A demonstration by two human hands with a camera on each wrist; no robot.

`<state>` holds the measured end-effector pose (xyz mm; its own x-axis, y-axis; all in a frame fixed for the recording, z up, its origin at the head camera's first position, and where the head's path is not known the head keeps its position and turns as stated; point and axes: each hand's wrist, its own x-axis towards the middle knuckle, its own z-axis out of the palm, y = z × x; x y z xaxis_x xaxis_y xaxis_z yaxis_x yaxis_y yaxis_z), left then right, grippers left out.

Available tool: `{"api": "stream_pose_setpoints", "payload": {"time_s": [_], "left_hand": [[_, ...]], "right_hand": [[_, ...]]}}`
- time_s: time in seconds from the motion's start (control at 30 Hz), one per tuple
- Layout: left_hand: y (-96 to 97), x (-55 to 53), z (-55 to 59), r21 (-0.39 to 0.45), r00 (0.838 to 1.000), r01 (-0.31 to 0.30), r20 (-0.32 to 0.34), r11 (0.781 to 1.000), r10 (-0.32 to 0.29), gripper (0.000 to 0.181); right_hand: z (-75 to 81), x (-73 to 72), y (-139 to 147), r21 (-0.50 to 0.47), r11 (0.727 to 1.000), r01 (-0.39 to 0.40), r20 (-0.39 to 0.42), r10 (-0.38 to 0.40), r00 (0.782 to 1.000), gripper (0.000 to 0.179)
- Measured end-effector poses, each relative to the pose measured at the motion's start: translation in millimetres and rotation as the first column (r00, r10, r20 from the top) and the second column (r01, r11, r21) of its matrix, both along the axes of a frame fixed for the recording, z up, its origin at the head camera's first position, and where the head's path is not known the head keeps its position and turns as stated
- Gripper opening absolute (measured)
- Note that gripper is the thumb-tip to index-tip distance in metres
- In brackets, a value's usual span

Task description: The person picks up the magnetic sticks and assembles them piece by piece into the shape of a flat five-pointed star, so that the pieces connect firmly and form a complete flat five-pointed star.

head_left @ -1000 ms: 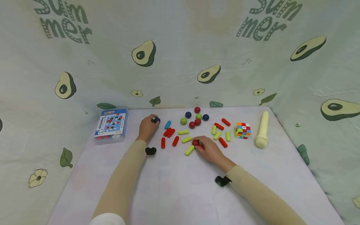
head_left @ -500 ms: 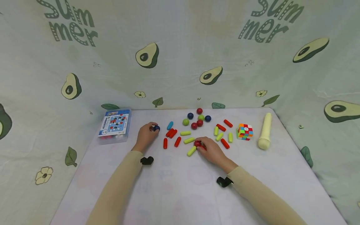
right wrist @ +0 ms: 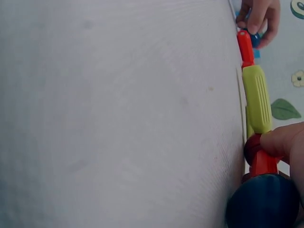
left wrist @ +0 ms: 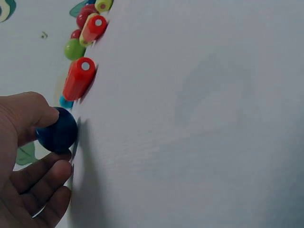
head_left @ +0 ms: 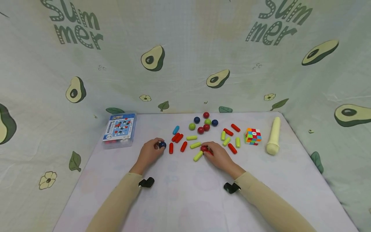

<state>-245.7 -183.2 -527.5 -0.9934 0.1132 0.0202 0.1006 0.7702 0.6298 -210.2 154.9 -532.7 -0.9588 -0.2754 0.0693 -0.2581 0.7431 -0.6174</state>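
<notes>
My left hand (head_left: 149,153) pinches a dark blue ball (left wrist: 58,130) between thumb and fingers, left of the red rods (head_left: 171,148). Under my right hand (head_left: 218,156), the thumb and fingers pinch a red ball (head_left: 204,148). A red rod (right wrist: 264,163) runs from that ball toward a second dark blue ball (right wrist: 262,202), close to the right wrist camera and covered by the hand in the head view. Lined up with the red ball is a ridged yellow-green rod (right wrist: 258,99); its end meets the ball in the right wrist view.
Red, green and blue balls (head_left: 206,127) cluster at the back middle. More yellow-green and red rods (head_left: 232,148) lie right of centre, near a puzzle cube (head_left: 253,136) and a pale yellow toy hammer-like stick (head_left: 273,136). A clear-sided kit box (head_left: 119,130) stands back left.
My left hand has come nearer to me along the table with the dark blue ball. The right hand keeps its place and hold, while the head view has shifted slightly.
</notes>
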Motion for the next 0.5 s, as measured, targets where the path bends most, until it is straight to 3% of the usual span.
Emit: {"api": "stream_pose_setpoints", "payload": {"time_s": [0.27, 0.5], "left_hand": [[11.4, 20.2, 1.2, -0.015, 1.000, -0.009, 0.004, 1.000, 0.009, 0.032], [21.2, 36.4, 2.2, -0.043, 0.999, 0.042, 0.003, 0.998, -0.042, 0.033]], "right_hand": [[1.7, 0.7, -0.7, 0.008, 1.000, 0.009, -0.002, -0.008, 1.000, 0.039], [-0.2, 0.9, -0.9, 0.000, 1.000, 0.001, -0.006, -0.001, 1.000, 0.039]]}}
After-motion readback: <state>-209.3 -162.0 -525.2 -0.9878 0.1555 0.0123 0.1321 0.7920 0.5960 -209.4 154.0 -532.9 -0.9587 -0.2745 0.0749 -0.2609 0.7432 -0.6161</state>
